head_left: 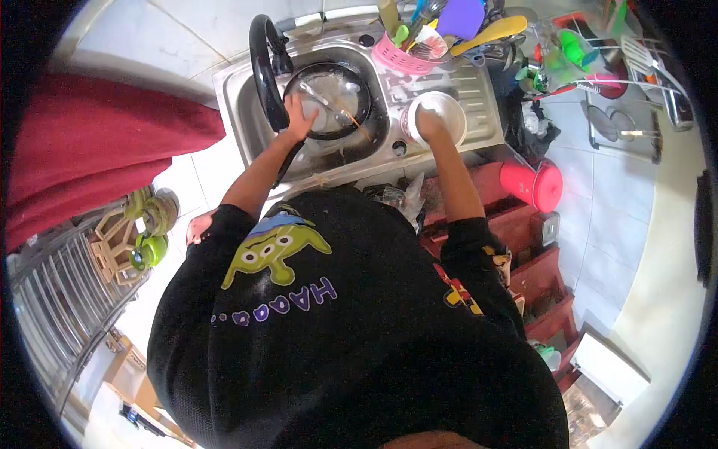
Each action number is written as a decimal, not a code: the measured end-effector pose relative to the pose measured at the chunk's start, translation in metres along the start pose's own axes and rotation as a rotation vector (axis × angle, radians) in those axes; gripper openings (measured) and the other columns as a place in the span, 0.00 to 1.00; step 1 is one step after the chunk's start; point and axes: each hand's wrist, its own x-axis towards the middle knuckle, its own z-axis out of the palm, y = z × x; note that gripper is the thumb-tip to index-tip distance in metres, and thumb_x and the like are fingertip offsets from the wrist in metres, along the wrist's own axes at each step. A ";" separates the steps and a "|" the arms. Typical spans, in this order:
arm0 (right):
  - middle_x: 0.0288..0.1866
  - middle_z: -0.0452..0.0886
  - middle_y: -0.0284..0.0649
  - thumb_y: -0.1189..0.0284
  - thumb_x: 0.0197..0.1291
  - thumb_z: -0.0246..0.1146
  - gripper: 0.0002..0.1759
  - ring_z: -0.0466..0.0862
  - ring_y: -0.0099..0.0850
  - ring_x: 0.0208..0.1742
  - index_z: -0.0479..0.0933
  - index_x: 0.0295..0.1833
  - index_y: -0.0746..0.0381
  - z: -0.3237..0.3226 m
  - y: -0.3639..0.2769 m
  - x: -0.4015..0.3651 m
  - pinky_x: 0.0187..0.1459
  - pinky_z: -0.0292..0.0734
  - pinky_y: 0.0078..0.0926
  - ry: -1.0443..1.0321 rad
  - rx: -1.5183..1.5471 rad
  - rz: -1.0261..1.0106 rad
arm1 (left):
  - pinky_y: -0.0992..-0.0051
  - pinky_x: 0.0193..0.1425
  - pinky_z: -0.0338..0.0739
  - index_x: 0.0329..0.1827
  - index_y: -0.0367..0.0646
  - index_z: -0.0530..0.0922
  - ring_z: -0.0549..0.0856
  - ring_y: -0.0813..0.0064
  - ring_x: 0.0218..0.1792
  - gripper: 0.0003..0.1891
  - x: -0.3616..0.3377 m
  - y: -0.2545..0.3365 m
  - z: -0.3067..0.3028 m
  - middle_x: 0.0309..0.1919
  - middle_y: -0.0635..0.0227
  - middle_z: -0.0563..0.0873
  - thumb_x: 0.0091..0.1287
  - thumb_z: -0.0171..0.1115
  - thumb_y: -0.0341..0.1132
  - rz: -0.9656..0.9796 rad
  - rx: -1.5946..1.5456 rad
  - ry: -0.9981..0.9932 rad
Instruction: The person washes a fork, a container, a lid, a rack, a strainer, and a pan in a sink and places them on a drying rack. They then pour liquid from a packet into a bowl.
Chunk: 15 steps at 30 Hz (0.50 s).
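Observation:
In the metal sink (250, 142), a round black pan (368, 105) lies under the tap, with wet, shiny contents and a long thin utensil (351, 118) across it. Over the pan's left edge is my left hand (301, 117), fingers spread and holding nothing. My right hand (429, 123) reaches down into a white tub (454, 120) standing on the drainboard (482, 112). The tub hides those fingertips, so I cannot tell whether they grip anything.
A black tap (263, 71) arches over the sink's left side. Behind the tub stands a pink basket (400, 58) of utensils, a yellow spatula (490, 34) sticking out. A red canister (532, 185) is below right. Dark red cloth (112, 150) hangs at left.

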 end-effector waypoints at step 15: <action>0.35 0.79 0.50 0.69 0.48 0.58 0.13 0.79 0.46 0.38 0.75 0.38 0.66 -0.061 -0.010 -0.036 0.41 0.74 0.42 0.165 -0.227 0.103 | 0.63 0.36 0.80 0.46 0.43 0.69 0.82 0.58 0.37 0.15 0.020 0.002 -0.025 0.36 0.54 0.80 0.59 0.60 0.36 -0.257 -0.296 -0.377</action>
